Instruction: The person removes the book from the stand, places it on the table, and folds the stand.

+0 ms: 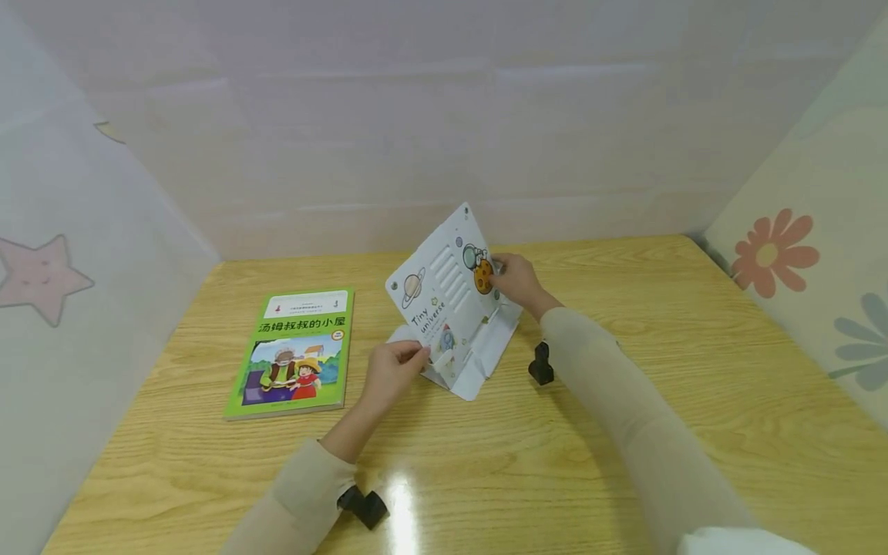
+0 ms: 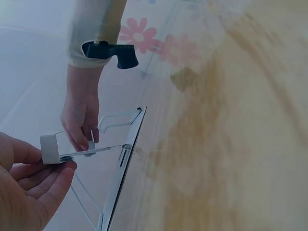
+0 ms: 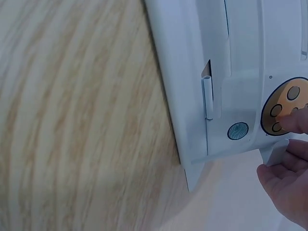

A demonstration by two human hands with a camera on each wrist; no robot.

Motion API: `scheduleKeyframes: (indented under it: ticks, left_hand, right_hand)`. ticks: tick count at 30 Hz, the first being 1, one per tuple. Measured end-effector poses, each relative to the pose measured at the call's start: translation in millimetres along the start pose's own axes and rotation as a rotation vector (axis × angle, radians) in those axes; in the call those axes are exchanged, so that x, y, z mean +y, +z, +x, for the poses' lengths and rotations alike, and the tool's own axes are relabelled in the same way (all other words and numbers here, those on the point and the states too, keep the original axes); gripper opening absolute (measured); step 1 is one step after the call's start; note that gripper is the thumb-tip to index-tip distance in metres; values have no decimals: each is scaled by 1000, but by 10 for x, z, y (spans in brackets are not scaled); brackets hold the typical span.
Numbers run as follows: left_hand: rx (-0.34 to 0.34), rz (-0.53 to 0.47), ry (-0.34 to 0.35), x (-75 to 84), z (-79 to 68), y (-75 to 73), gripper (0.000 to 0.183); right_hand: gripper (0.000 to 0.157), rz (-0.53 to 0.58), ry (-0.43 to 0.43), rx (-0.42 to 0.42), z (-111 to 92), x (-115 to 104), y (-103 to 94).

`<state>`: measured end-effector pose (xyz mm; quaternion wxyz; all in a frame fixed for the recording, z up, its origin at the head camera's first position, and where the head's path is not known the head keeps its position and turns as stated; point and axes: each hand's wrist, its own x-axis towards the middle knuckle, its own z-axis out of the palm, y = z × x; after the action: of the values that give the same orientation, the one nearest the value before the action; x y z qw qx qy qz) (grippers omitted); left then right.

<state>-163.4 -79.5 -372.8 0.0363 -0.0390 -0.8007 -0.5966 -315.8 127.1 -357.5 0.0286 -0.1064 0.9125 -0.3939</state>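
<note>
A white book stand (image 1: 451, 297) printed with "Tiny universe", a ringed planet and an astronaut stands tilted back on the wooden table. My left hand (image 1: 393, 370) pinches its lower left edge between thumb and fingers. At the opposite edge, my right hand (image 1: 516, 279) grips the stand, thumb on the front near the orange moon picture. The right wrist view shows the right fingers (image 3: 288, 180) curled about a small white tab at the panel's side. Thin wire legs (image 2: 118, 115) and the base appear edge-on in the left wrist view, with the left hand (image 2: 33, 185) holding the panel.
A green picture-covered book (image 1: 291, 354) lies flat to the left of the stand. The wooden table (image 1: 694, 370) extends to the right and meets pale fabric walls (image 1: 444, 139) at the back and sides. Black wrist mounts (image 1: 363, 506) are on both sleeves.
</note>
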Motion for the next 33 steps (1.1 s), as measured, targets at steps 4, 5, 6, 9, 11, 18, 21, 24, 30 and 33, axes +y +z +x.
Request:
scheduleKeyframes:
  ticks: [4, 5, 6, 9, 11, 18, 21, 24, 30, 33]
  left_hand:
    - [-32, 6, 0, 24, -30, 39, 12]
    - [-36, 2, 1, 31, -39, 50, 12]
    - [-37, -4, 4, 36, -45, 61, 12]
    - [-45, -28, 24, 53, -67, 99, 11]
    - [-53, -40, 38, 65, -82, 126, 11]
    - [-59, -76, 49, 95, -112, 248, 13]
    - [-51, -81, 48, 104, -119, 300, 14]
    - [-43, -92, 46, 109, -126, 335, 14]
    - [-46, -112, 37, 118, -142, 380, 14]
    - [-49, -113, 39, 233, -191, 378, 14]
  right_hand:
    - [48, 1, 11, -8, 5, -25, 13]
    - [48, 0, 12, -10, 8, -26, 16]
    - [48, 1, 13, -13, 11, -25, 20]
    - [49, -1, 9, -12, 31, -19, 32]
    - [50, -3, 0, -11, 47, -15, 40]
    - [52, -15, -45, -20, 95, -38, 47]
    - [53, -17, -37, -29, 111, -57, 48]
    - [54, 5, -12, -42, 130, -73, 59]
    - [50, 3, -18, -47, 162, -88, 85]
    - [49, 3, -38, -48, 161, -117, 87]
